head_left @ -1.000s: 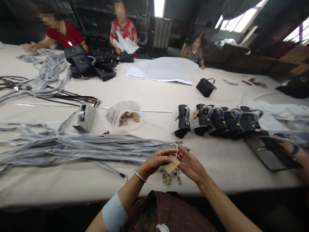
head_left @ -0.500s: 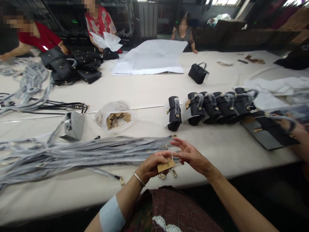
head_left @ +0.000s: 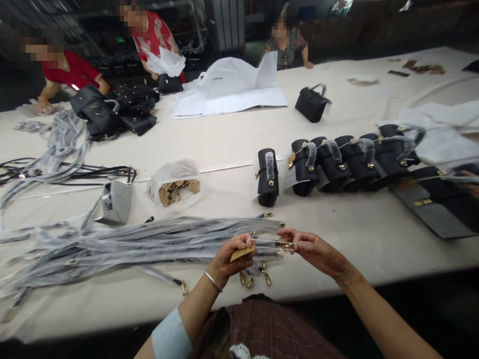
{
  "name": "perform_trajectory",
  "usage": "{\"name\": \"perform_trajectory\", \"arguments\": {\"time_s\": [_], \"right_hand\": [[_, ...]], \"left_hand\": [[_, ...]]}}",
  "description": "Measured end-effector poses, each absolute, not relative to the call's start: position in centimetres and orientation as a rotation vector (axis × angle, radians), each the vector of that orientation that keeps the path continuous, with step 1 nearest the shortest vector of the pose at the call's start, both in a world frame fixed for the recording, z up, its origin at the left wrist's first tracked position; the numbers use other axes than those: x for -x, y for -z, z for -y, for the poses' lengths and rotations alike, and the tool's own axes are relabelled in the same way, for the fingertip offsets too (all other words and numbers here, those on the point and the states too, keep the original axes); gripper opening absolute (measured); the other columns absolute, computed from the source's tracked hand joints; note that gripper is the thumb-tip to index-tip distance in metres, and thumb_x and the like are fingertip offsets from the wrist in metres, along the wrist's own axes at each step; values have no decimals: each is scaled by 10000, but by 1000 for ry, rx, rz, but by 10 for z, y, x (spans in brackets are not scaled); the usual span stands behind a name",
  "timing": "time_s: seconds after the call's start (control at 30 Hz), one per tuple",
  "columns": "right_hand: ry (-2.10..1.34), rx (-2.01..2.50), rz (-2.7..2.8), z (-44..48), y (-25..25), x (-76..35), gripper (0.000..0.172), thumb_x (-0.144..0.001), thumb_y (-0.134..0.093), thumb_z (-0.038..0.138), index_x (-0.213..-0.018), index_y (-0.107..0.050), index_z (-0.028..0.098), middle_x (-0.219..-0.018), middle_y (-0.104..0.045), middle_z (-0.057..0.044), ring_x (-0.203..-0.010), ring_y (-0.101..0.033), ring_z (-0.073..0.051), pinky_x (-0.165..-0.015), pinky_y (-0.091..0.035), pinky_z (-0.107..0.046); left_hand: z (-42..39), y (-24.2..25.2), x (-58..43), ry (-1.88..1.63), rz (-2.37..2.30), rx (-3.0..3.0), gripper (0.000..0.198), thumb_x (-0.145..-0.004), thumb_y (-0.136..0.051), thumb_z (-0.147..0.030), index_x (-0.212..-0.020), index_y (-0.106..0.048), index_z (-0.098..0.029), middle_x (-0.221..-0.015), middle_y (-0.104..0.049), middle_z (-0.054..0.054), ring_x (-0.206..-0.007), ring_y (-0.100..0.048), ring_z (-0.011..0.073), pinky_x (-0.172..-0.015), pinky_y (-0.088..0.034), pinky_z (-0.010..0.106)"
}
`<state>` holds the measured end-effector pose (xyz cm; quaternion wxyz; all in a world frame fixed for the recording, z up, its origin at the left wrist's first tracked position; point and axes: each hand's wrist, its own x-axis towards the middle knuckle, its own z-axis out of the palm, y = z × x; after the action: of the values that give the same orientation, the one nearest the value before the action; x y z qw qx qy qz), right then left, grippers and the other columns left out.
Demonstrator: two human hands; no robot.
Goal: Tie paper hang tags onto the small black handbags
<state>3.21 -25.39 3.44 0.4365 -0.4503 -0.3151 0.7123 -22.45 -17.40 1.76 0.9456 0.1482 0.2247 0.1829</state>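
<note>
Looking down from the head view, we find both hands over the near side of the desk (head_left: 337, 219), linked by a pale string (head_left: 271, 242). Our left hand (head_left: 229, 258) has its fingers closed around a brown tag (head_left: 242, 253); our right hand (head_left: 324, 257) has the string's other end at its fingertips, pinched or hooked, we can't tell which. Between the two sets of fingers, the string runs out as a narrow loop! Below and left of them lie the wrapped straps (head_left: 149, 244), with metal clasps (head_left: 247, 280) just on our side of the left fingers; a black handbag (head_left: 267, 184) stands beyond. So the step in hand, we judge, is opening out the tag's string. The next move, we reckon, calls for a firm left grip, an open loop and no snagging on those clasps.
</note>
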Motion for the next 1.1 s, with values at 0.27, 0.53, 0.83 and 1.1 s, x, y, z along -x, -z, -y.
{"name": "perform_trajectory", "arguments": {"time_s": [0.27,0.53,0.83,1.1], "right_hand": [[-1740,562,269,225,-27,-10,446,-710,-844,356,-1131,-697,343,-1085,-717,7,-1149,-608,-237,-1115,-382,-475],[-1709,863,301,193,-31,-5,786,-756,-816,186,-1427,-457,382,-916,-662,29,-856,-638,-132,-902,-487,-299],[-1739,1124,322,168,-26,-42,211,-712,-865,295,-842,-738,189,-785,-689,-34,-789,-627,-149,-817,-509,-272],[-1662,1108,373,132,-33,-60,475,-603,-915,410,-991,-773,174,-1232,-680,-124,-1281,-534,-299,-1149,-377,-374]], "left_hand": [[177,5,184,-422,-444,-258,240,-619,-722,-153,-665,-488,-175,-654,-427,-38,-510,-393,76,-375,-262,158],[151,17,171,-471,-443,-316,151,-645,-665,-141,-686,-524,-175,-613,-528,-18,-435,-453,83,-385,-360,184],[126,45,178,-473,-563,-379,262,-633,-733,-217,-850,-593,-172,-679,-542,-22,-478,-467,90,-433,-367,198],[74,43,189,-272,-650,-963,244,-705,-707,-242,-928,-683,-146,-701,-578,-22,-628,-475,101,-593,-344,207]]}}
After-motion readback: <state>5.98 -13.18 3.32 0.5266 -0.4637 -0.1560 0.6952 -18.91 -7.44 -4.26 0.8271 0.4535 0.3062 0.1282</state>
